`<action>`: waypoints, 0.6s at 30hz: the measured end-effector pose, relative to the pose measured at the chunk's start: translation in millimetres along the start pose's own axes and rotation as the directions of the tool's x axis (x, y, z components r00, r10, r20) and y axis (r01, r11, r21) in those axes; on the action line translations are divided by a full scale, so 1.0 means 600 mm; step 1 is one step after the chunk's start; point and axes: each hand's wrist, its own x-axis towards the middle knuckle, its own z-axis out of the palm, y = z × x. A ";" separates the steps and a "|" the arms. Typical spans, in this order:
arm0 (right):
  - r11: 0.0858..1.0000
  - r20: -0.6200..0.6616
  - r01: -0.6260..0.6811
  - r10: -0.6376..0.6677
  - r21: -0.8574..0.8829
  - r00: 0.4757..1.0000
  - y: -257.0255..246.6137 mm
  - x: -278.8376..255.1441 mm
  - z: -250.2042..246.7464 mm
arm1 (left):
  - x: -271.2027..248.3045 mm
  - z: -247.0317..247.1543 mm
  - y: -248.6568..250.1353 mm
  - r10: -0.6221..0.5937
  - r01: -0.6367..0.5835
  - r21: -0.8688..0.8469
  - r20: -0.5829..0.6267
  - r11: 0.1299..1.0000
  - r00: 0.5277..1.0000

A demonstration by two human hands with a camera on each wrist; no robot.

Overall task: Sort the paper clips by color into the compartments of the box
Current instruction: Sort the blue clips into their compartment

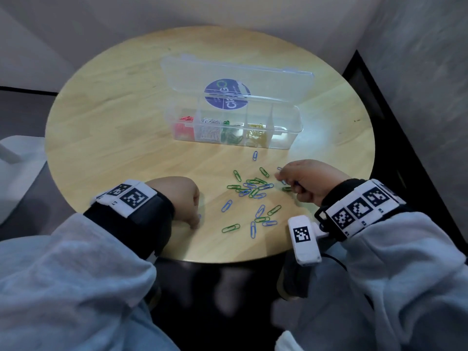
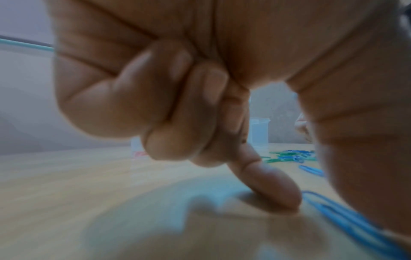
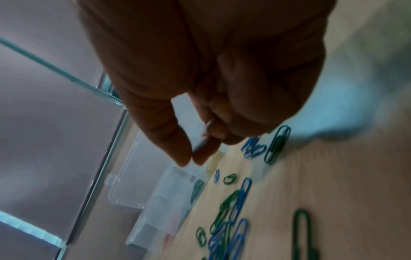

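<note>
The round, light wooden table point(image 1: 106, 127) carries all the work items. Toward its far side stands a clear plastic compartment box point(image 1: 291, 127), its hinged lid point(image 1: 192, 74) raised behind it and bearing a round blue label point(image 1: 222, 97). Reading from the left end, the compartments hold red paper clips point(image 1: 182, 124), white paper clips point(image 1: 209, 130), green sorted clips point(image 1: 230, 136) and yellow paper clips point(image 1: 256, 134); the compartment at the right end shows no coloured clips that can be made out.

Between the box and the person lies a loose scatter of blue and green paper clips point(image 1: 250, 188), thickest in a tangled cluster at centre, with single clips spread nearer the table's front edge. One lone blue clip point(image 1: 255, 155) lies just in front of the box.

The left hand point(image 1: 177, 198) rests near the table's front edge, most fingers curled into the palm. In the left wrist view its extended fingertip point(image 2: 282, 197) presses the tabletop, with a blue clip point(image 2: 347, 218) lying beside it under the thumb side of the hand. This hand grasps nothing that can be seen.

The right hand point(image 1: 306, 181) hovers at the right margin of the scatter. In the right wrist view, thumb and forefinger are pinched together on a held clip point(image 3: 201, 142), blurred, its colour not clear.

Both wrists wear bands with black-and-white markers point(image 1: 131, 196) over light grey sleeves point(image 1: 63, 274).
</note>
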 end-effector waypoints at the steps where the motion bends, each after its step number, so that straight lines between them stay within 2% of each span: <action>1: 0.997 0.022 0.021 -0.020 -0.077 1.000 0.001 0.001 0.000 | 0.001 0.000 0.001 0.002 -0.003 0.005 0.009 1.000 1.000; 4: 0.955 0.076 0.071 -0.052 -0.287 0.996 -0.003 -0.002 0.001 | 0.005 -0.002 0.007 0.008 -0.008 -0.001 0.034 1.000 0.999; 7: 0.861 0.032 0.117 -0.116 -0.495 0.993 -0.007 -0.007 0.001 | 0.005 -0.003 0.009 0.018 -0.016 -0.053 0.039 0.998 0.999; 9: 0.801 -0.003 0.138 -0.172 -0.583 0.985 -0.007 -0.008 0.003 | 0.006 -0.004 0.005 0.043 -0.037 -0.145 0.044 0.989 0.998; 10: 0.784 -0.016 0.142 -0.190 -0.605 0.982 -0.008 -0.009 0.004 | 0.006 -0.007 0.005 0.077 -0.059 -0.249 0.063 0.967 0.995; 11: 0.772 -0.024 0.145 -0.203 -0.619 0.979 -0.009 -0.009 0.007 | 0.006 -0.011 0.006 0.121 -0.077 -0.399 0.085 0.914 0.989; 12: 0.758 -0.024 0.148 -0.211 -0.635 0.977 -0.011 -0.009 0.010 | 0.006 -0.015 0.008 0.156 -0.077 -0.561 0.094 0.825 0.983; 14: 0.717 -0.014 0.156 -0.226 -0.679 0.974 -0.015 -0.008 0.017 | 0.009 -0.022 0.011 0.164 -0.043 -0.806 0.068 0.590 0.984; 16: 0.674 -0.012 0.153 -0.233 -0.722 0.972 -0.019 -0.007 0.025 | 0.010 -0.030 0.015 0.168 -0.038 -0.924 0.029 0.380 0.985; 18: 0.637 -0.011 0.131 -0.214 -0.760 0.977 -0.020 -0.007 0.032 | 0.011 -0.039 0.018 0.200 -0.045 -0.972 0.002 0.231 0.980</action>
